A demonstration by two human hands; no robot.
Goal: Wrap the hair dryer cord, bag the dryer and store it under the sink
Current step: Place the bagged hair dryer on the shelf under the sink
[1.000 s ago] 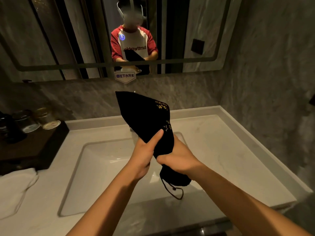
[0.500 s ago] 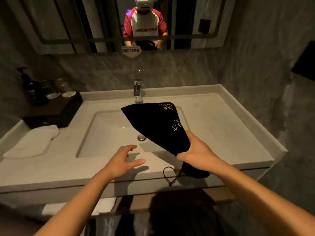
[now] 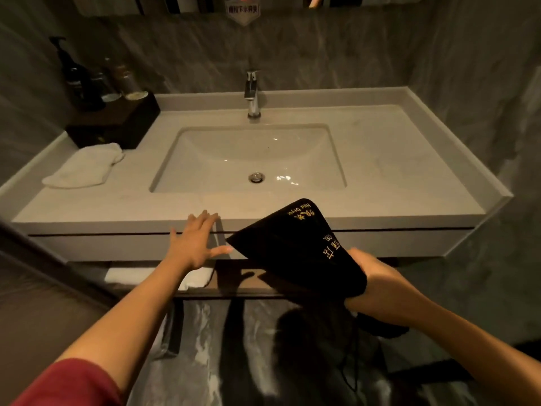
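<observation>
A black drawstring bag (image 3: 295,250) with gold lettering bulges with what it holds; the dryer inside is hidden. My right hand (image 3: 377,282) grips the bag near its gathered neck, in front of the vanity's front edge, and a thin drawstring (image 3: 349,361) dangles below. My left hand (image 3: 194,244) is empty with fingers spread, held against the front panel of the sink counter (image 3: 380,171). Below the counter a dark shelf (image 3: 234,276) runs under the sink.
A white folded towel (image 3: 85,167) lies on the counter's left. Behind it a dark tray (image 3: 117,124) carries a pump bottle and glasses. The chrome faucet (image 3: 252,95) stands behind the basin (image 3: 248,153). Another white towel (image 3: 193,278) lies on the under-sink shelf.
My view has tilted down and I have lowered. The bag has dropped from above the basin to below the counter edge. My left hand let go of it and spread toward the front panel.
</observation>
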